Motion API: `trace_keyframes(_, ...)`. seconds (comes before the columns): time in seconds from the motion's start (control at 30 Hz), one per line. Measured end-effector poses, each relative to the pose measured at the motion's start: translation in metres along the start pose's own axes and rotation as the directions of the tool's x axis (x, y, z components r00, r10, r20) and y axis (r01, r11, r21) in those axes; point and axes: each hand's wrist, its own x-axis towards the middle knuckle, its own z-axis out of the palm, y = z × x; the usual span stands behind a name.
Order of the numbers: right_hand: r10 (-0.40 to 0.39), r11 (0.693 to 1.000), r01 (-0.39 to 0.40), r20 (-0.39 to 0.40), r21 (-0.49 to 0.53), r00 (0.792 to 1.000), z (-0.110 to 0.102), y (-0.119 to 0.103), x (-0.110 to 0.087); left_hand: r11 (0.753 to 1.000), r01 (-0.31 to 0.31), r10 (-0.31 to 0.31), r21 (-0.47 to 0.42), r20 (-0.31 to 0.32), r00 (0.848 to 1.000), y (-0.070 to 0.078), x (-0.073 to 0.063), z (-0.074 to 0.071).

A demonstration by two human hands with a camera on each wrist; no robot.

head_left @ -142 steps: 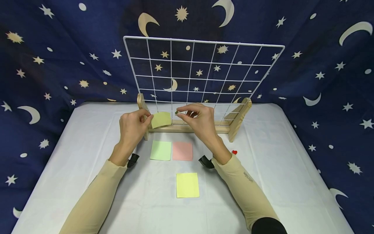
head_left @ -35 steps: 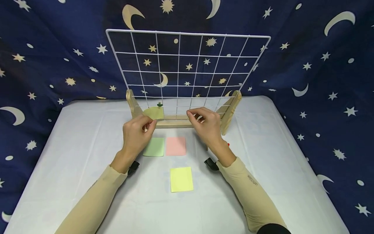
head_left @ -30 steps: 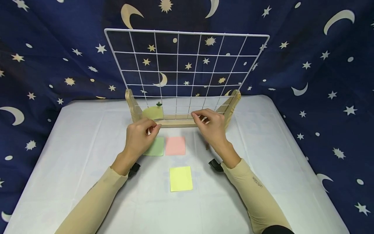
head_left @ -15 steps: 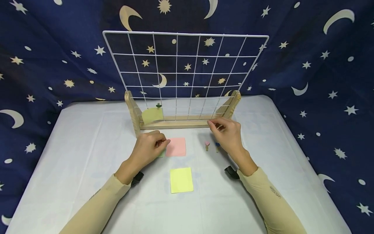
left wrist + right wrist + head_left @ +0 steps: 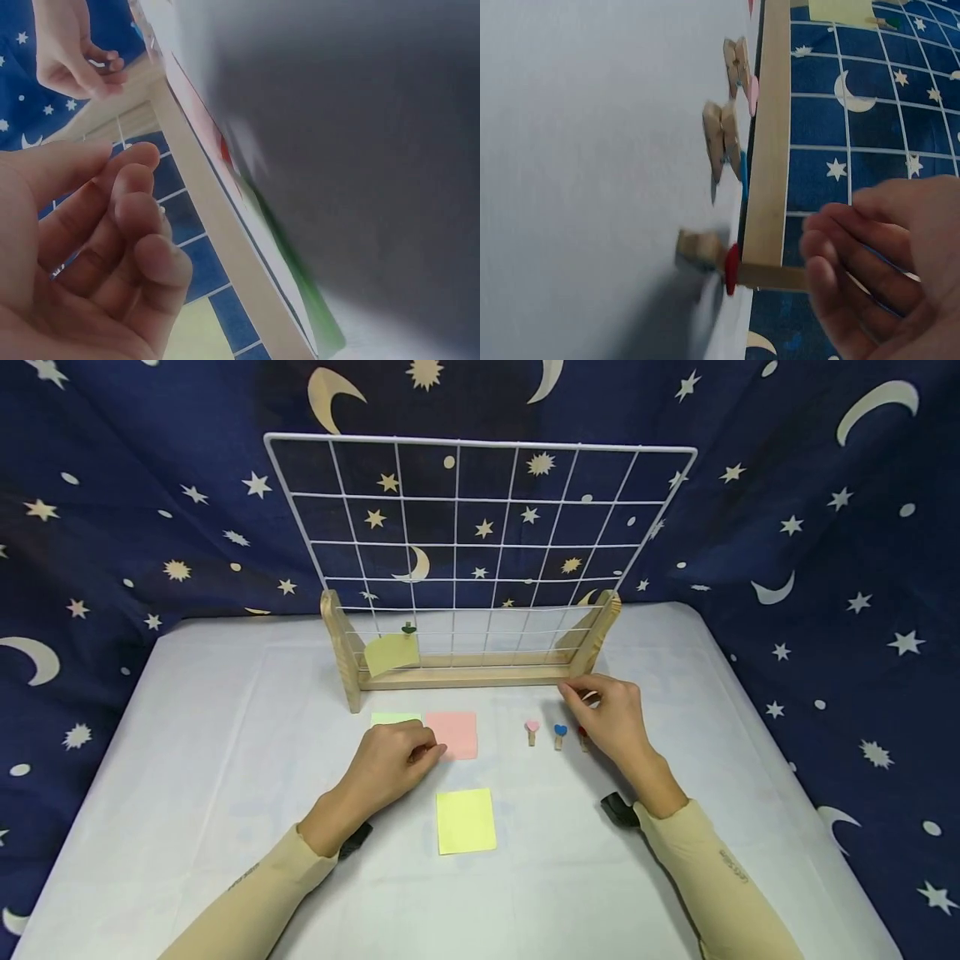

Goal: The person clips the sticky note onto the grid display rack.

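Observation:
My left hand [image 5: 392, 768] hovers with loosely curled fingers and nothing in them, overlapping the green sticky note [image 5: 396, 718] and the corner of the pink sticky note [image 5: 457, 735]. Its fingers look bare in the left wrist view as well. My right hand [image 5: 611, 714], also holding nothing, is over the red-heart clothespin [image 5: 712, 255], which it partly hides in the head view. Beside that stand a blue-heart clothespin [image 5: 560, 735] and a pink-heart clothespin [image 5: 532, 732]. On the wire grid [image 5: 480, 543], a green clothespin [image 5: 408, 628] holds a yellow sticky note [image 5: 392, 653] at its upper right corner.
The grid rises from a wooden stand [image 5: 465, 677] at the back of the white-covered table [image 5: 525, 893]. Another yellow sticky note [image 5: 466, 821] lies nearer the front. A dark blue star-and-moon cloth [image 5: 810, 543] hangs behind and at the sides.
The green clothespin, earlier in my right fingers, now clips the yellow note to the grid. Both hands have let go and drawn back: the left toward the front, the right to the right, uncovering clothespins.

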Motion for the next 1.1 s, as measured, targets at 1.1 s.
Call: trace_keyframes(1.1,0.165,0.986,-0.119,0.622,-0.115,0.766,-0.051,0.023,0.006,0.998,-0.006,0.029,-0.064,0.359,0.933,0.012,-0.015,0.002)
